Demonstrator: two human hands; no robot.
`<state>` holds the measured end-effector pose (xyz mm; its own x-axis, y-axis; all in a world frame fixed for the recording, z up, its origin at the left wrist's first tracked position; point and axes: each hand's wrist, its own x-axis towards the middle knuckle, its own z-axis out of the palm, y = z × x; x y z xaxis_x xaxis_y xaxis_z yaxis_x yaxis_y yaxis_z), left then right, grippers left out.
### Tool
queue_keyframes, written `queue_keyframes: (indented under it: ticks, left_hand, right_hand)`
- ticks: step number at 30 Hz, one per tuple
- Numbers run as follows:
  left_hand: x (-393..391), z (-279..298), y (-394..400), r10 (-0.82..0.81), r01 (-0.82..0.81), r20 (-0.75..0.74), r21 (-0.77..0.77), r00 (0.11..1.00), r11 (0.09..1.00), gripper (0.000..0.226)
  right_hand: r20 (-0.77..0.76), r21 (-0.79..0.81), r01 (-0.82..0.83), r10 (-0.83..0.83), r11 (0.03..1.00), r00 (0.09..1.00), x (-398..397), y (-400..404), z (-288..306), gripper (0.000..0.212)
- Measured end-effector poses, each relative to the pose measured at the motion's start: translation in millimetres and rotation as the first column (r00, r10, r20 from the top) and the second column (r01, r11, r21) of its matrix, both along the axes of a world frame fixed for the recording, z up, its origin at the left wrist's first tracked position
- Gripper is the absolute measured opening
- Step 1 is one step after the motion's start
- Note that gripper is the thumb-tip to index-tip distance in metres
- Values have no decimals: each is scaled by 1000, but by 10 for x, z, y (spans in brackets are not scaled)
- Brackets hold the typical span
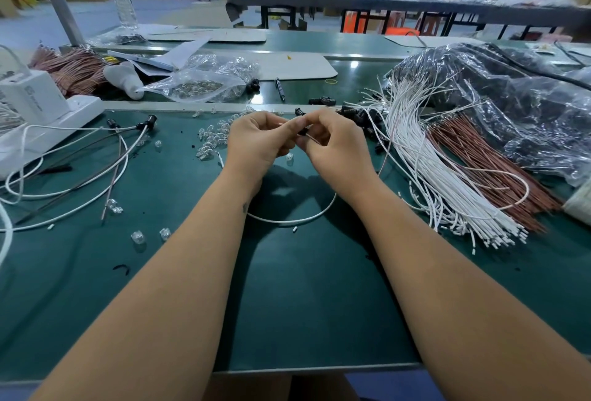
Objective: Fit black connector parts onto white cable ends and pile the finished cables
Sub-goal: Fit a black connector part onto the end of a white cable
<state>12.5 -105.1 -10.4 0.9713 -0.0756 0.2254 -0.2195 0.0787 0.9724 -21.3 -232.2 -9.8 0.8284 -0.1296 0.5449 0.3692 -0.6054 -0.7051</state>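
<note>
Left hand (pixel 256 141) pinches wire end, right hand (pixel 332 144) pinches black connector (pixel 303 130); fingertips touching. Wire axis runs left-right between them, so insertion looks rightward.

Open mat near the body, clutter on 3 sides

The green mat (pixel 287 304) lies bare between the forearms. Finished cables (pixel 64 183) crowd the left, loose clear caps (pixel 212 138) sit ahead, and the white cable bundle (pixel 425 170) blocks the right.
</note>
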Motion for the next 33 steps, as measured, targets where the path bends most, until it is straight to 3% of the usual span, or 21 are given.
queue_keyframes:
  ticks: [4, 8, 10, 12, 14, 17, 22, 25, 30, 33]
  left_hand:
    - [10, 6, 14, 15, -18, 53, 44, 998, 999, 24]
    - [51, 35, 112, 203, -215, 125, 85, 971, 973, 30]
    - [98, 51, 213, 356, -369, 125, 109, 926, 923, 31]
    - [115, 51, 281, 478, -522, 218, 242, 851, 818, 31]
    - [85, 35, 265, 452, -600, 405, 407, 795, 689, 24]
    - [53, -10, 144, 258, -636, 604, 573, 754, 517, 20]
    - [20, -15, 56, 1, -613, 726, 579, 688, 538, 22]
    - [46, -1, 109, 50, -684, 757, 557, 651, 471, 21]
    - [135, -4, 314, 303, -700, 633, 609, 713, 373, 24]
    - [120, -15, 263, 262, -657, 603, 691, 754, 301, 26]
  right_hand:
    - [-10, -5, 31, -31, 1000, 999, 15, -24, -1, 11]
    - [-39, -1, 94, -94, 996, 995, 53, -60, -4, 8]
    - [-76, 9, 132, -131, 991, 988, 86, -101, -15, 10]
    - [-108, 5, 161, -160, 987, 981, 106, -136, -38, 11]
    - [-126, 1, 179, -178, 984, 976, 107, -150, -53, 10]
    - [-132, -5, 163, -162, 987, 978, 100, -141, -49, 9]
    - [-85, -65, 93, -99, 993, 991, 64, -76, -38, 8]
    - [-98, -70, 134, -141, 988, 985, 53, -74, -22, 9]
    - [-150, -40, 289, -292, 956, 945, 56, -155, -9, 10]
    - [-144, -79, 268, -277, 960, 950, 52, -157, -19, 12]
